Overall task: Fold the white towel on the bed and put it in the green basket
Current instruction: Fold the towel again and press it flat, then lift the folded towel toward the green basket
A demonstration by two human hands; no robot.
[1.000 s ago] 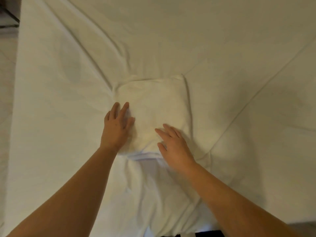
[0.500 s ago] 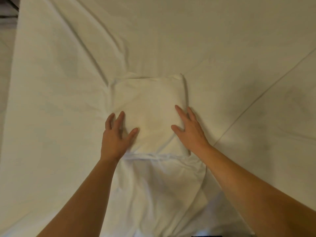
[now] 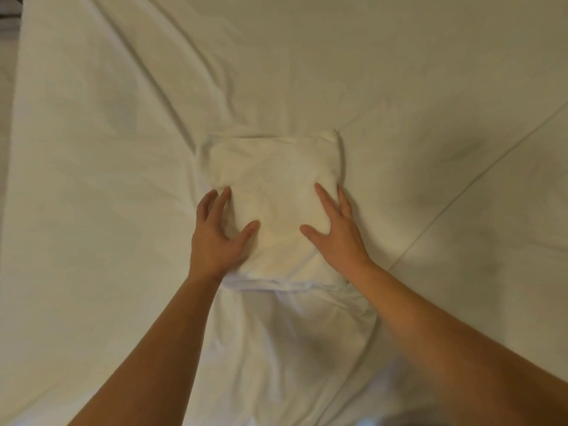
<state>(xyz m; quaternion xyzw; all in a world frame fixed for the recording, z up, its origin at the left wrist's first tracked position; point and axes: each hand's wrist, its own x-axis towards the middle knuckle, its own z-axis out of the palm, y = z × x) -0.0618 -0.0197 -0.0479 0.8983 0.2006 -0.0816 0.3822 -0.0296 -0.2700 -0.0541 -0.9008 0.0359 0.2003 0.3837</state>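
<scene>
At the far left edge a thin strip of floor (image 3: 6, 87) shows beside the bed (image 3: 92, 179), whose white sheet is pulled into long creases that run in towards the middle. The person's left hand (image 3: 215, 238) lies flat, palm down, on the near left corner of the white towel (image 3: 276, 186); its fingers are spread and laid along the towel's left edge, the thumb angled inward across the cloth, and nothing is gripped. The towel itself sits in the middle of the bed, folded into a thick, roughly square pad, with its stacked edges showing along the side nearest the person. The right hand (image 3: 338, 235) mirrors the other, open and pressed flat on the near right part of the towel, fingers pointing away along the right edge, thumb stretched towards the centre, with nothing closed in it. Both bare forearms reach in from below. To the right, a straight seam (image 3: 479, 176) crosses the sheet diagonally.
</scene>
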